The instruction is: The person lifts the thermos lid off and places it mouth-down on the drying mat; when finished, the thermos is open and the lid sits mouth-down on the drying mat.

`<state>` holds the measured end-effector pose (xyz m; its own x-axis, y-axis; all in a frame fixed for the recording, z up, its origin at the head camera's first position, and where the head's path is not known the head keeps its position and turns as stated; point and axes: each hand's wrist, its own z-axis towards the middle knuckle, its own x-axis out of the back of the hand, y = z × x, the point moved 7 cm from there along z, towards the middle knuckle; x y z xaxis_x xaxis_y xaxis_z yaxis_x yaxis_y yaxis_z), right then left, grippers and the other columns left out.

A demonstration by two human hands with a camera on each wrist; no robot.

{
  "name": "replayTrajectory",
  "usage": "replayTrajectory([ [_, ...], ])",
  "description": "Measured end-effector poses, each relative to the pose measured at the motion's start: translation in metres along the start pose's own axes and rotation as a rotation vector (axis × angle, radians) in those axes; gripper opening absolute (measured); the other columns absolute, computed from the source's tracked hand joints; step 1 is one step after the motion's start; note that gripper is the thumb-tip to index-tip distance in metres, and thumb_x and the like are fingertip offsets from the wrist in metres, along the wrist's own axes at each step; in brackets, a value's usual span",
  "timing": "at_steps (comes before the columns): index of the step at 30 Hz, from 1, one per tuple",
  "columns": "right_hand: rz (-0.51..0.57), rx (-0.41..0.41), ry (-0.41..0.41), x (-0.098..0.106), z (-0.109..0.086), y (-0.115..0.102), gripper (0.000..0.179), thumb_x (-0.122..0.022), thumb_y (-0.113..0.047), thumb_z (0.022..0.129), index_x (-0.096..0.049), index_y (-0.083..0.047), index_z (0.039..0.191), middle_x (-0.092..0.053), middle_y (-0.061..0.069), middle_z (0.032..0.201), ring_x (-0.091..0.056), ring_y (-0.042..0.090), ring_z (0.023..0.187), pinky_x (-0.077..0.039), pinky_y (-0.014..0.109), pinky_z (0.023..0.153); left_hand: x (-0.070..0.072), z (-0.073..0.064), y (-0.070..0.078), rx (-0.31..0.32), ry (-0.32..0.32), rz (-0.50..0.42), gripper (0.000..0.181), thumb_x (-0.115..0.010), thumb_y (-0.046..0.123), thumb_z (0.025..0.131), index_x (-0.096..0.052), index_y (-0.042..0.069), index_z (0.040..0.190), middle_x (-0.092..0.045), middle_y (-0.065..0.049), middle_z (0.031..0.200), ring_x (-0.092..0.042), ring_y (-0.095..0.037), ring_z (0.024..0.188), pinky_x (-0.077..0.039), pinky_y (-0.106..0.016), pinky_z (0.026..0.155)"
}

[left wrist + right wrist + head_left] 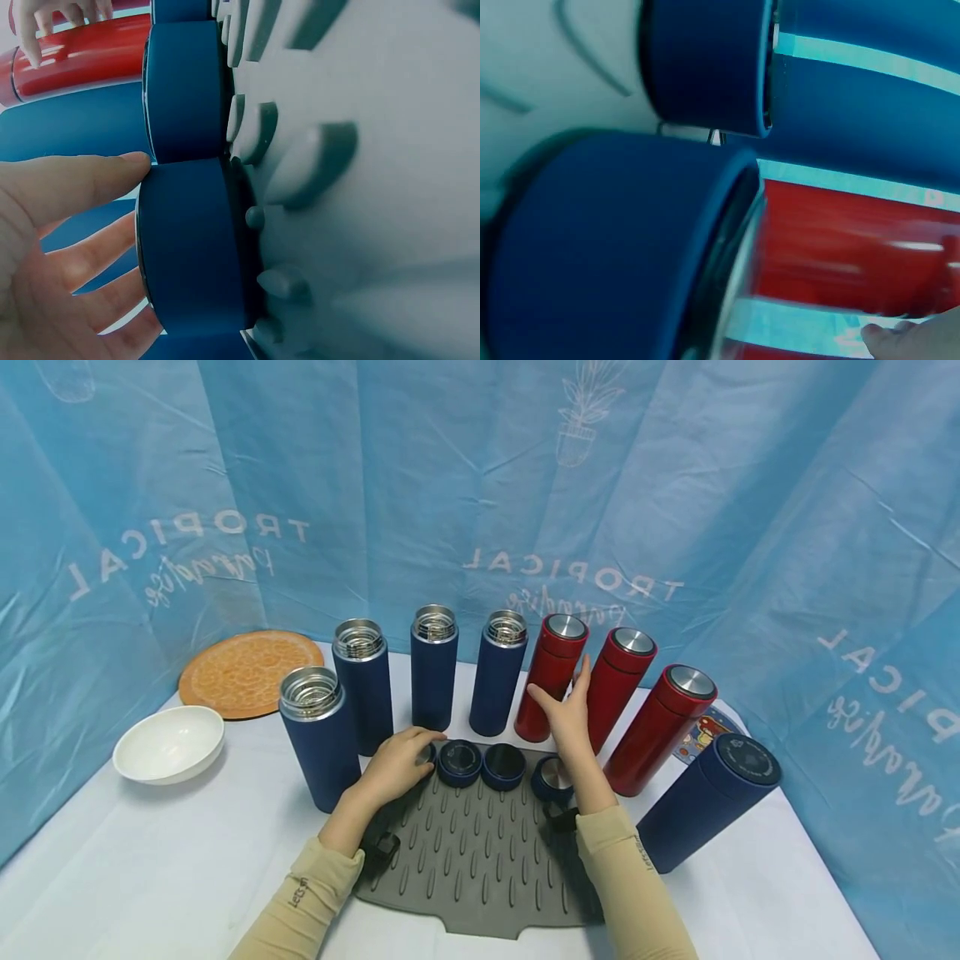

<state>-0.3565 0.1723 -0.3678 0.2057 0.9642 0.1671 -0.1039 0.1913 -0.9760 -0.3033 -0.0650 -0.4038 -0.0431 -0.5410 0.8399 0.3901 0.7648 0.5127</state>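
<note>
My left hand [393,766] is over the leftmost dark blue flask lid [426,756] on the grey mat. In the left wrist view its thumb tip meets the top edge of that lid [191,247]; the other fingers extend loosely behind, tips hidden by the lid. My right hand [568,718] reaches up beside a red flask [553,668] with a silver-topped lid, thumb and fingers spread. In the right wrist view its fingertips [889,341] show just below the red flask [840,247]. Two blue lids [459,760], [504,764] and a silver-topped one [553,775] stand along the mat's far edge.
Several lidless blue flasks [433,668] stand behind and left of the mat [480,868]. Two more red flasks [618,681], [660,727] and a lidded blue flask [705,802] stand right. A white bowl [168,745] and round orange board [251,672] lie left.
</note>
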Motion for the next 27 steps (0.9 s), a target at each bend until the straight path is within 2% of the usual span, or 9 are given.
replayTrajectory([
  [5,0.086,0.023,0.057,-0.004,0.012,0.000,0.098,-0.069,-0.017,0.082,0.002,-0.025,0.148,-0.018,0.009,0.150,-0.023,0.024,0.136,-0.029,0.049,0.105,0.000,0.001,-0.001,0.003,0.002,0.011,0.041,-0.069,0.006,0.080,-0.060,0.011,0.120,-0.058,-0.011,0.119,-0.055,-0.029,0.110,-0.044,-0.046,0.091],
  [11,0.066,0.048,0.124,-0.007,0.019,0.001,0.096,-0.072,-0.010,0.078,-0.006,-0.021,0.147,-0.034,0.010,0.141,-0.038,0.026,0.126,-0.034,0.048,0.100,0.000,0.001,-0.001,0.006,0.001,0.005,0.041,-0.069,0.006,0.080,-0.061,0.010,0.120,-0.059,-0.011,0.119,-0.055,-0.029,0.110,-0.044,-0.045,0.091],
  [16,0.003,0.044,0.189,-0.005,0.021,0.002,0.087,-0.072,-0.012,0.078,-0.016,-0.015,0.144,-0.043,0.012,0.134,-0.044,0.027,0.121,-0.037,0.048,0.098,0.000,0.001,0.000,0.002,0.001,0.001,0.041,-0.069,0.006,0.080,-0.061,0.010,0.120,-0.059,-0.011,0.119,-0.055,-0.029,0.110,-0.043,-0.045,0.091],
  [22,-0.030,0.059,0.222,-0.003,0.018,-0.001,0.081,-0.073,-0.012,0.077,-0.024,-0.011,0.141,-0.046,0.014,0.130,-0.045,0.028,0.119,-0.038,0.047,0.097,0.001,0.001,0.000,0.003,0.006,0.006,0.041,-0.069,0.005,0.079,-0.061,0.011,0.119,-0.060,-0.011,0.117,-0.056,-0.029,0.108,-0.044,-0.045,0.090],
  [27,-0.048,0.137,0.239,0.000,0.008,-0.013,0.077,-0.074,-0.015,0.076,-0.029,-0.011,0.138,-0.048,0.011,0.127,-0.046,0.025,0.117,-0.039,0.047,0.096,0.000,0.001,-0.001,0.000,0.008,0.009,0.041,-0.069,0.005,0.079,-0.061,0.011,0.119,-0.059,-0.010,0.117,-0.056,-0.028,0.108,-0.043,-0.046,0.091],
])
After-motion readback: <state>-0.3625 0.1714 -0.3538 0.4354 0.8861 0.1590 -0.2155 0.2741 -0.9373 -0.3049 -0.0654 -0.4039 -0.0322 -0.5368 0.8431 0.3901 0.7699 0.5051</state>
